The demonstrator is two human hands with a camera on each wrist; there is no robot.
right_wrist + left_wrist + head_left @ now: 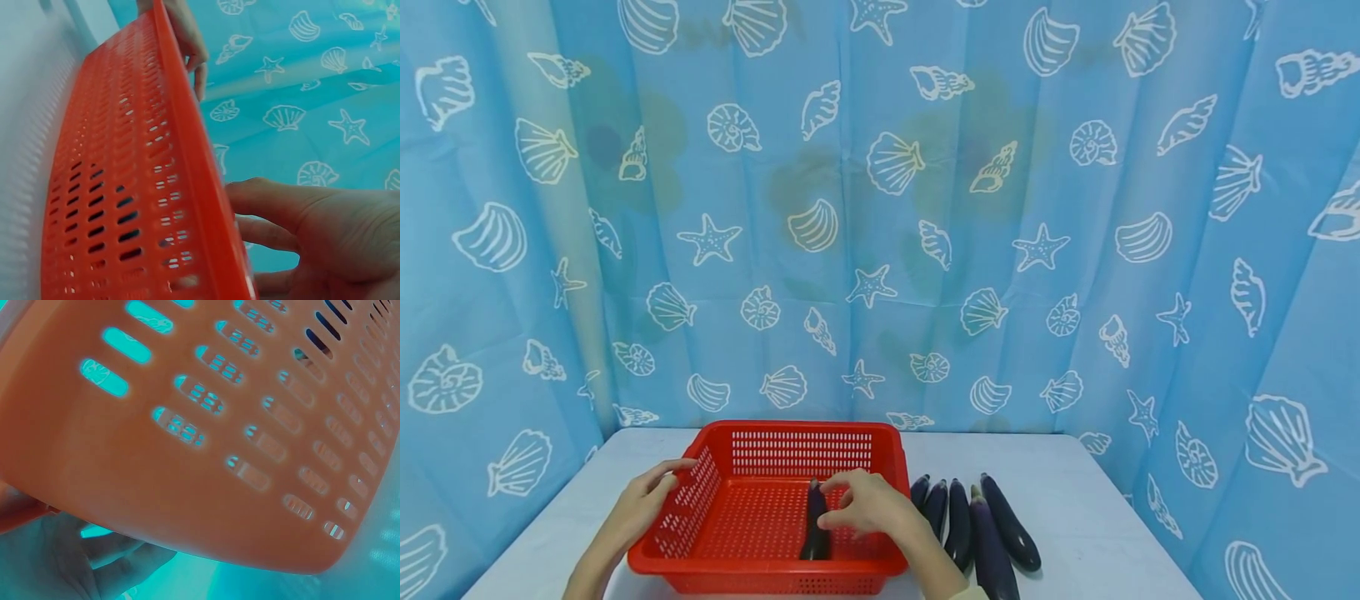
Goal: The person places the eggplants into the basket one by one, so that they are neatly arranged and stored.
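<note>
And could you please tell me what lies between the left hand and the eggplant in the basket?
In the head view, the left wall and bare floor of the basket lie between the left hand and that eggplant.

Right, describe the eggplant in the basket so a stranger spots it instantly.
On the white table stands a red slotted basket. The dark eggplant lies inside, by the right hand. It is the only one there: the other eggplants lie outside, right of the basket.
</note>
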